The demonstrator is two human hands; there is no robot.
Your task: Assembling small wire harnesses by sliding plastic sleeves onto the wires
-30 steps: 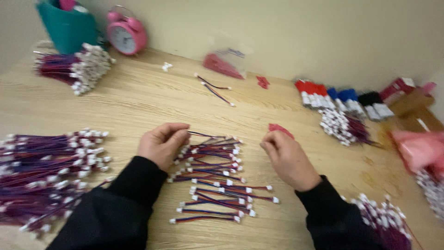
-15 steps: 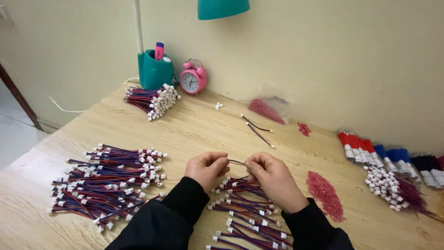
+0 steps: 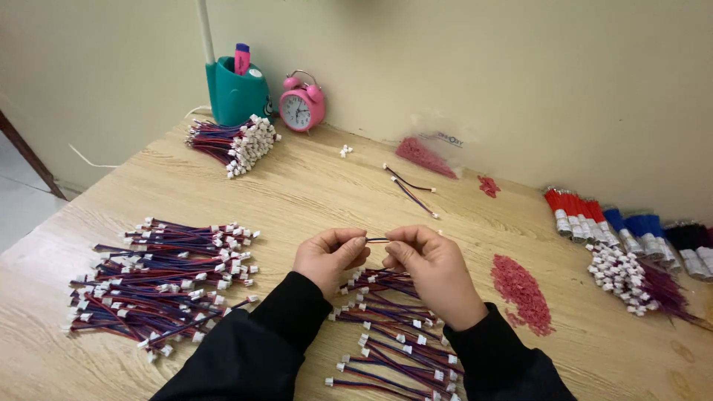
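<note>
Light wood-grain counter (image 3: pixel 312 200) fills most of the view, boards running diagonally, with a few dark marks at the lower right. Behind it stands a plain cream wall (image 3: pixel 483 67), unpatterned and evenly lit, no hard shadows. At far left, past the counter edge, pale floor (image 3: pixel 18 200) shows, with a dark brown strip (image 3: pixel 26 152) slanting across it. A white cord (image 3: pixel 89 157) trails over the counter's left edge near the wall. A white pole (image 3: pixel 202 30) rises at the back.
</note>
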